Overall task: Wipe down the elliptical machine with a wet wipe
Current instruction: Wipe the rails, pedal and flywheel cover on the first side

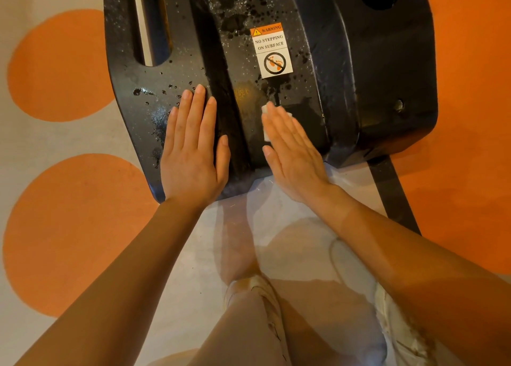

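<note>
We see the black housing of the elliptical machine [359, 69] lying low on the floor [63, 133], its top speckled with wet droplets. Our left hand [192, 150] lies flat on the housing near its front left edge, fingers straight and together, holding nothing. Our right hand [290, 150] also lies flat with straight fingers, pressing the white wet wipe [266, 122] against the central panel; only the wipe's edge shows past the fingers. Just beyond that hand sits a warning sticker [272, 50] reading "No stepping on surface". A deep groove in the housing runs between the two hands. The floor shows grey with large orange circles, and our bent knees [254, 324] fill the bottom of the view.
</note>
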### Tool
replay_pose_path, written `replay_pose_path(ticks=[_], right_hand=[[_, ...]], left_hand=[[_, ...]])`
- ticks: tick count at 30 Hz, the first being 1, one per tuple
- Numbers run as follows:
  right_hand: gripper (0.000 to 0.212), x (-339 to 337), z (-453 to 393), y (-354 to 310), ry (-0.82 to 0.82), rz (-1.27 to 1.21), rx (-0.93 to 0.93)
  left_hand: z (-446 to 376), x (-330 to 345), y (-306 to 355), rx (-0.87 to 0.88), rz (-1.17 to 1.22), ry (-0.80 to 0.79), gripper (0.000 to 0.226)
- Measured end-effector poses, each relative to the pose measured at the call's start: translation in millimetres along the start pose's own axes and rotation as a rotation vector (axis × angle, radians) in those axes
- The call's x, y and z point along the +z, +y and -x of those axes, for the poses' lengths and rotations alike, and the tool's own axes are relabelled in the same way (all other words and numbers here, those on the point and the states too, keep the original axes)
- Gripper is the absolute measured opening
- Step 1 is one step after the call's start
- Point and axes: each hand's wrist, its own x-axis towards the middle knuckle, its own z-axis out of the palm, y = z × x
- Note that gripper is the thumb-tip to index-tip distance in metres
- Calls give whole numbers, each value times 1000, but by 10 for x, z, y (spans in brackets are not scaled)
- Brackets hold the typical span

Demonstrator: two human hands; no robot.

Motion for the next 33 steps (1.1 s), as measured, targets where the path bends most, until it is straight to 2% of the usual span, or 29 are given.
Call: replay_pose_path(ticks=[4,8,11,16,18,20,24,26,30,33], right_hand=[[65,-34,-14,82,53,95,328],[74,-20,-97,-40,39,138,443],[71,-33,-176,-107,27,89,348],[60,5,-273,-177,-68,41,-104],[56,11,-276,-141,-86,87,-204],[57,-20,-282,-69,-77,109,-158],[62,-115,-319,103,46,106,242],[63,-118,-337,123,77,118,324],[63,-76,-407,40,75,78,351],[60,-74,-465,-2,11,77,160]], left_hand=[[-3,2,4,-11,10,6,51],[4,3,13,-7,11,9,51],[7,7,9,-7,5,10,51],[9,5,2,-4,10,4,51],[4,1,1,-8,13,2,51],[3,1,3,-6,15,3,51],[5,6,5,-13,11,5,51],[5,6,10,-19,10,5,52],[3,1,18,-20,8,1,52],[5,5,13,-13,3,4,51]])
